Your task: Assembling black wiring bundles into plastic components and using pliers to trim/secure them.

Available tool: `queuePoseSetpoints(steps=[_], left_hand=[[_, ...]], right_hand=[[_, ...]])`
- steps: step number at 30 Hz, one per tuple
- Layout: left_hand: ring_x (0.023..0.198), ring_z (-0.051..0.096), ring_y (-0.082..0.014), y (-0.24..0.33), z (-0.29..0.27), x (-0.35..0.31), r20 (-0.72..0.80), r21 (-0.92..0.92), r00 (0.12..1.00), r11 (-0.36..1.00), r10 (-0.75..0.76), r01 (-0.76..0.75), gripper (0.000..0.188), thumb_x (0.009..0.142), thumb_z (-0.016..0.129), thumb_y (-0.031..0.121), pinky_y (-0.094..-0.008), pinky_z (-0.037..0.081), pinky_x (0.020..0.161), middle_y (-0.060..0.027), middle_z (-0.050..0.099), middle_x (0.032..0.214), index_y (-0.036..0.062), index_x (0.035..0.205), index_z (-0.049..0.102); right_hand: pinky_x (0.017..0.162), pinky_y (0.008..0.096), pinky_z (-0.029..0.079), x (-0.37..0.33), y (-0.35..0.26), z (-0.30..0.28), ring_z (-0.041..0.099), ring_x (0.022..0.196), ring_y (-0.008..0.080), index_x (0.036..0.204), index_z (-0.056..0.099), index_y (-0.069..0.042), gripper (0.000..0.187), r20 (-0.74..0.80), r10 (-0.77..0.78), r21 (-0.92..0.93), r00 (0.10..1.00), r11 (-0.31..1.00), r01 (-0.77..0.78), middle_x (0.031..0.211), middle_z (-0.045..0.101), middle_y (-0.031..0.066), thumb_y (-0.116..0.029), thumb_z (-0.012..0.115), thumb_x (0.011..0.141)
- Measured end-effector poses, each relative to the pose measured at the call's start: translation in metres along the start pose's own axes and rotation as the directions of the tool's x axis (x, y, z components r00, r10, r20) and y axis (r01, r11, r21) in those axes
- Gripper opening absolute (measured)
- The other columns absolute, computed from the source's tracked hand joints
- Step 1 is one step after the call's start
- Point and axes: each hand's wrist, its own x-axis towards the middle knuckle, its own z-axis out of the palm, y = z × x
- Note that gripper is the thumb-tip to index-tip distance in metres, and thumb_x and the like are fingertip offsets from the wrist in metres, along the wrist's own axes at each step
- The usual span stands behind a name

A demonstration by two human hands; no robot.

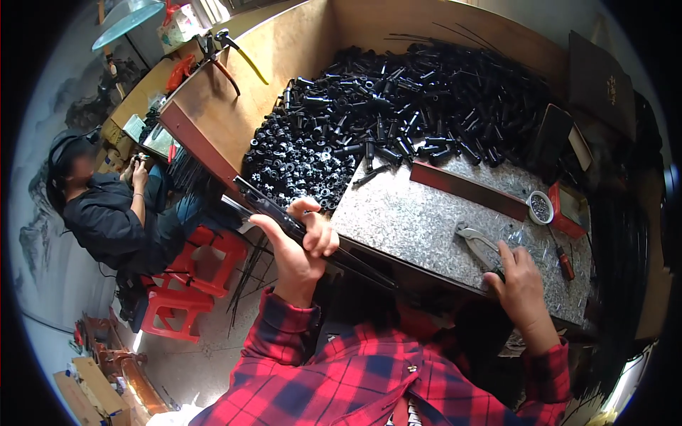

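Observation:
My left hand (302, 245) is closed around a bundle of long, thin black rods (362, 268), held aslant in front of the bench edge. The upper ends of the rods stick out past my thumb, and the lower ends point down to the right. On the right of the stone-patterned benchtop (383, 213), my right hand (522, 287) grips a pair of pliers (477, 241) by the handles. The pliers' metal jaws point up and left, with no rod between them, and the handle ends are partly hidden by my fingers.
A big pile of black tubular parts (426, 99) and small ring-like pieces (295, 163) fills the wooden bin (256, 42). Nearby are a red-sided bar (469, 190), a white cup (540, 207) and a screwdriver (565, 264). A person (106, 206) sits left, by red stools (177, 305).

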Motion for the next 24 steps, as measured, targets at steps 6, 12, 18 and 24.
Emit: queuePoseSetpoints(steps=[6, 12, 18, 24], left_hand=[[0.039, 0.025, -0.0071, -0.002, -0.004, 0.004, -0.169, -0.197, 0.984, 0.98, -0.06, 0.026, 0.075, 0.078, 0.034, 0.08, -0.0231, 0.026, 0.042, 0.0053, 0.025, 0.047, 0.0097, 0.085, 0.061], [0.042, 0.028, -0.0063, -0.017, 0.014, 0.002, -0.208, -0.508, 0.952, 0.857, -0.225, 0.091, 0.066, 0.081, 0.043, 0.073, -0.0221, 0.03, 0.046, 0.0063, 0.028, 0.049, 0.0097, 0.083, 0.063], [0.091, 0.061, -0.0249, -0.054, 0.067, -0.046, -0.047, -0.345, 0.824, 0.783, -0.565, 0.517, 0.082, 0.085, 0.027, 0.073, -0.0372, 0.047, 0.086, -0.0135, 0.063, 0.089, 0.0027, 0.111, 0.058], [0.084, 0.062, -0.013, -0.07, 0.053, -0.075, 0.411, 0.478, 0.333, 0.512, -0.849, 0.714, 0.048, 0.097, 0.045, 0.042, -0.0235, 0.05, 0.075, -0.0074, 0.064, 0.094, -0.0013, 0.117, 0.055]], right_hand=[[0.068, 0.0328, 0.048, -0.037, -0.044, 0.016, 0.059, 0.08, 0.0243, 0.088, 0.065, 0.0, 0.013, -0.048, -0.172, 0.548, 0.984, 0.819, 0.17, 0.086, 0.059, 0.0131, -0.008, 0.067, 0.078], [0.07, 0.0284, 0.05, -0.083, -0.069, 0.06, 0.059, 0.079, 0.0152, 0.124, 0.048, -0.004, 0.046, 0.574, -0.084, 0.818, 0.815, 0.008, -0.575, 0.112, 0.052, 0.0115, -0.014, 0.065, 0.083], [0.051, 0.0234, 0.052, -0.043, -0.045, -0.049, 0.06, 0.067, 0.0159, 0.103, 0.056, -0.001, 0.042, -0.262, 0.243, 0.964, 0.934, 0.098, 0.245, 0.097, 0.055, 0.0175, -0.036, 0.067, 0.083], [0.058, 0.0273, 0.051, -0.018, -0.026, -0.118, 0.062, 0.063, 0.0175, 0.073, 0.065, 0.0, 0.02, -0.294, 0.081, 0.812, 0.952, 0.546, 0.205, 0.075, 0.063, 0.0147, -0.019, 0.067, 0.074]])
